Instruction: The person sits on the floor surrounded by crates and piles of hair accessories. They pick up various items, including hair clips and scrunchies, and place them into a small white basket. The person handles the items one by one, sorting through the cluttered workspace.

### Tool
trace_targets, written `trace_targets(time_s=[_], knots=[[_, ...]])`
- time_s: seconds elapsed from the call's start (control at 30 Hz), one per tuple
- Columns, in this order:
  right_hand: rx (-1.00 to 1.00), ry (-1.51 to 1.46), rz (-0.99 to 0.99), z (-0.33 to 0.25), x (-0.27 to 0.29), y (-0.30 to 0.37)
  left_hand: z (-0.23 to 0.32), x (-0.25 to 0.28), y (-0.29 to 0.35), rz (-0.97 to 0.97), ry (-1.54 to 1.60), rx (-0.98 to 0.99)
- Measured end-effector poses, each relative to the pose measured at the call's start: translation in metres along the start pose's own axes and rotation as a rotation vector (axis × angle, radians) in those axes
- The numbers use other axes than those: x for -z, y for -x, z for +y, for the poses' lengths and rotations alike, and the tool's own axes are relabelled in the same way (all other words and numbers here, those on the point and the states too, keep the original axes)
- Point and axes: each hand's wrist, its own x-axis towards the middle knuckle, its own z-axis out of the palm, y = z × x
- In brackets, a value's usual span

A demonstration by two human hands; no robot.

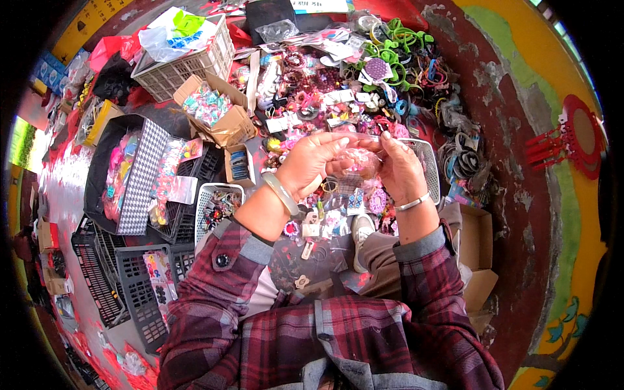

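A small clear plastic bag [361,164] with something pinkish in it hangs between my two hands, above a heap of hair accessories. My left hand [313,162], with a pale bangle on the wrist, is closed on the bag's left side. On the other side, my right hand [402,170] pinches the bag's upper right edge between thumb and fingers; a silver bangle sits on that wrist. What exactly the bag holds is too blurred to tell. Beneath the hands lie pink and red hair ornaments [377,201] and small carded pieces [355,200].
Green headbands [396,55] pile up at the far right of the heap. A cardboard box of small packets [224,127], a houndstooth box [140,188] and black plastic crates [140,292] stand to the left. One white basket [200,195] is near my left forearm, another [426,159] beyond my right hand.
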Motion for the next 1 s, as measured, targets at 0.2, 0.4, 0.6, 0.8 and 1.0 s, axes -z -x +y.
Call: trace_targets(time_s=[0.2, 0.4, 0.6, 0.8, 1.0], knots=[[0.098, 0.010, 0.236, 0.008, 0.007, -0.007, -0.008, 0.012, -0.002, 0.058, 0.075, 0.006], [1.053, 1.295, 0.270, -0.006, -0.032, 0.005, -0.011, 0.012, -0.002, 0.137, 0.004, -0.017], [1.044, 1.543, 0.164, 0.011, -0.029, 0.000, -0.021, 0.009, -0.002, 0.005, -0.218, -0.019], [1.099, 1.709, 0.101, 0.010, -0.037, 0.002, -0.035, 0.023, -0.007, 0.012, -0.645, -0.100], [1.121, 1.767, 0.088, 0.011, -0.039, 0.002, -0.031, 0.013, -0.004, 0.049, -0.974, -0.195]])
